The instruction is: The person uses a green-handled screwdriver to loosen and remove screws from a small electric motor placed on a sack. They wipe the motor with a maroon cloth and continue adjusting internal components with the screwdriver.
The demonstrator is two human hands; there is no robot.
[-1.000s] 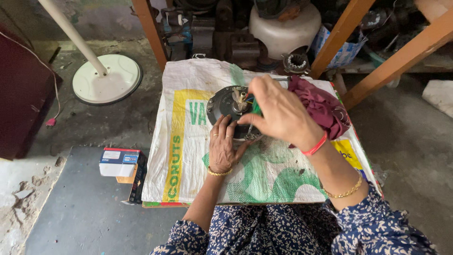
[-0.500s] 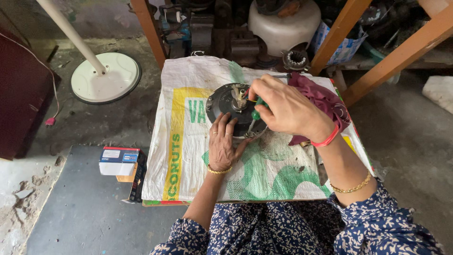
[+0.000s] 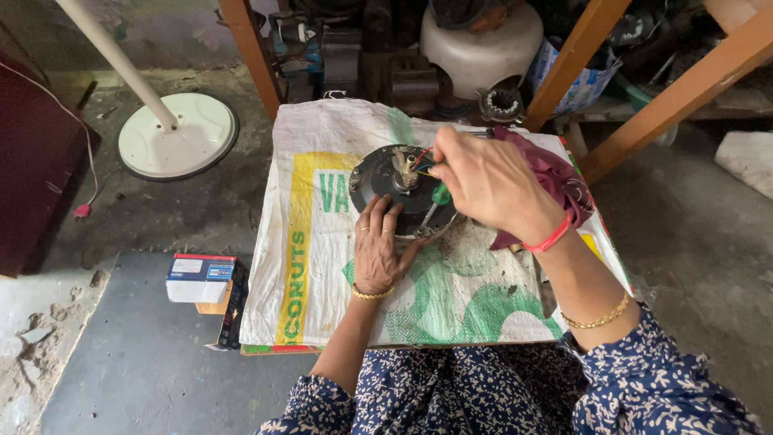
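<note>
Nearest, a dark flowered sleeve on each arm, bangles at both wrists; left hand [image 3: 378,246] laid flat, fingers spread and released, pressing on the near rim of the round dark motor housing [image 3: 403,189] to pin it down; right hand [image 3: 487,181] just beyond, fingers clenched round a green-handled screwdriver [image 3: 440,195], tip angled down toward the housing's face; coloured wires [image 3: 425,159] curling by the centre shaft; housing sitting mid-table on a white printed sack [image 3: 322,266] spread over the work surface; looks heavy, stiff cast metal, likely greasy and slippery on the face, so best gripped by the outer rim, well away from the thin wires, which look fragile; maroon rag [image 3: 555,181] bunched just right of the housing, partly under the right wrist; small blue-and-white box [image 3: 201,278] at the left, off the sack's edge; farther back, a white round stand base [image 3: 177,137] with its pole on the floor, wooden frame legs [image 3: 250,48], and a white rounded casing [image 3: 483,44] among dark machine parts
</note>
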